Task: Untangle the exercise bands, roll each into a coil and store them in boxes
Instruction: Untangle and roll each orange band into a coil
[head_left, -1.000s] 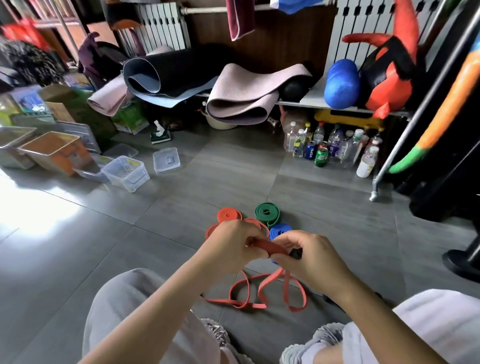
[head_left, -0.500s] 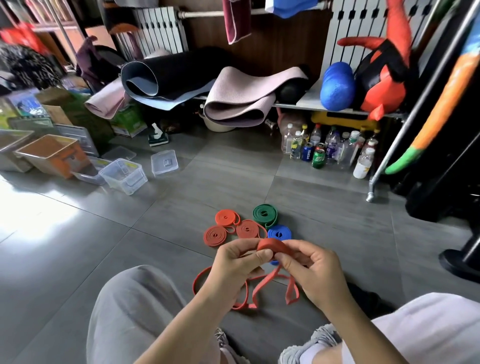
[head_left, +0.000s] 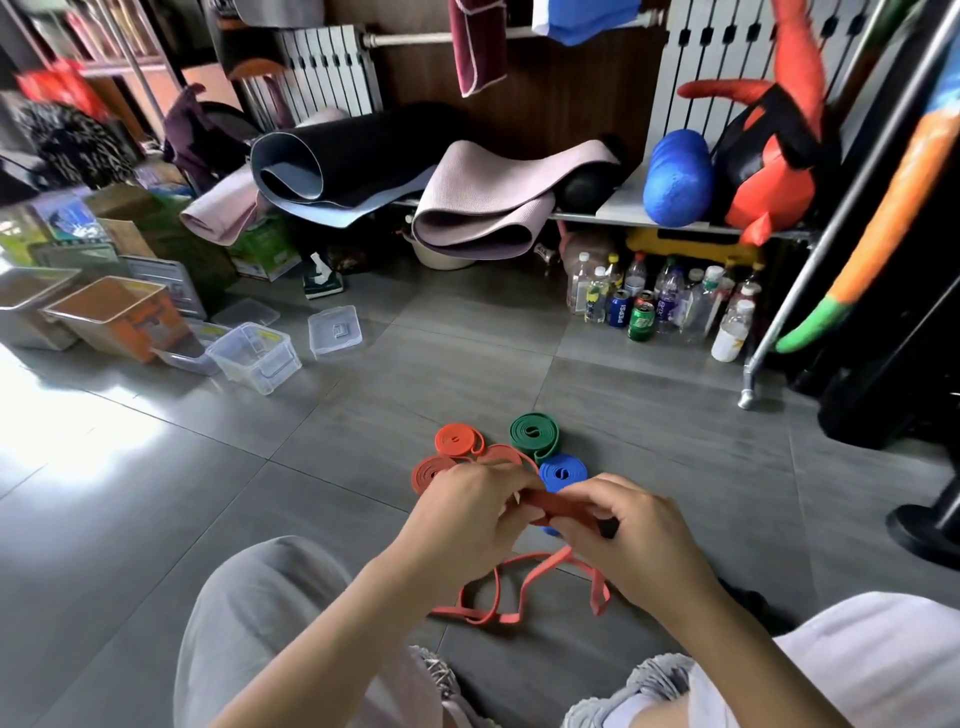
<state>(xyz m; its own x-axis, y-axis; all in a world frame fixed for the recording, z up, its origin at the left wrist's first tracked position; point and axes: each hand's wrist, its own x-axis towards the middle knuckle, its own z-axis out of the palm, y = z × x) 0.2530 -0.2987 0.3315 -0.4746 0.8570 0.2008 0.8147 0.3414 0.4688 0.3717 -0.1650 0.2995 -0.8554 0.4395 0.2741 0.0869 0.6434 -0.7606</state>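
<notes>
Bins: an orange bin (head_left: 117, 317) is sitting at the far left on the grey tiled floor (head_left: 156, 519), with a grey bin (head_left: 31, 306) just beside it.
Clear box: an open clear plastic box (head_left: 254, 356) is standing just right of the bins, and a clear lid (head_left: 335, 330) is lying near it, further back.
Orange coils: the rolled orange coils (head_left: 456, 439) are lying flat on the tiles just beyond the left hand, which is partly hiding them.
Left hand: the left hand (head_left: 467, 514) is curling its fingers round the near end of the orange band and gripping it.
Orange band: the orange band (head_left: 563, 509) is stretching flat between both hands above the floor, and the rest is trailing down in loose loops on the tiles between the knees.
Green coil: the green coil (head_left: 535, 434) is lying just beyond the blue coil.
Blue coil: the blue coil (head_left: 563, 470) is showing partly behind the right hand.
Right hand: the right hand (head_left: 631, 530) is pinching the band's other end with curled fingers.
Bottles: plastic bottles and cans (head_left: 641, 322) are standing under the shelf, well apart from the coils.
</notes>
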